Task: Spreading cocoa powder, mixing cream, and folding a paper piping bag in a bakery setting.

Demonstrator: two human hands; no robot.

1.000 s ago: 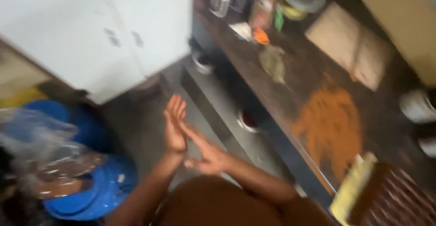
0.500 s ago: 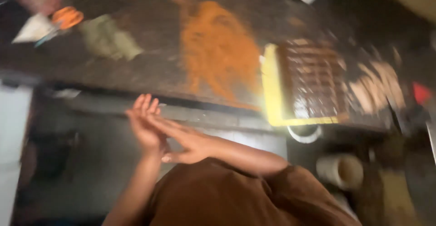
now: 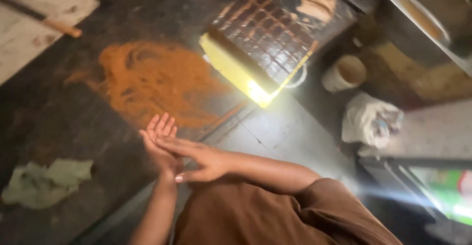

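Observation:
My left hand (image 3: 158, 137) and my right hand (image 3: 199, 159) are pressed palm to palm in front of my chest, fingers straight, holding nothing. The right hand lies across the left. They hover at the edge of a dark counter (image 3: 73, 122). Just beyond the fingertips a wide patch of orange powder (image 3: 152, 77) is spread on the counter. A yellow-rimmed tray (image 3: 236, 73) with a dark gridded slab stands to the right of the powder.
A crumpled green cloth (image 3: 46, 181) lies on the counter at the left. A pale board with a wooden-handled tool (image 3: 54, 24) is at the top left. On the floor are a white cup (image 3: 344, 73) and a white bag (image 3: 371, 122).
The view has swung along the counter, bringing the orange powder and yellow tray close. My hands stay together, palms sliding against each other.

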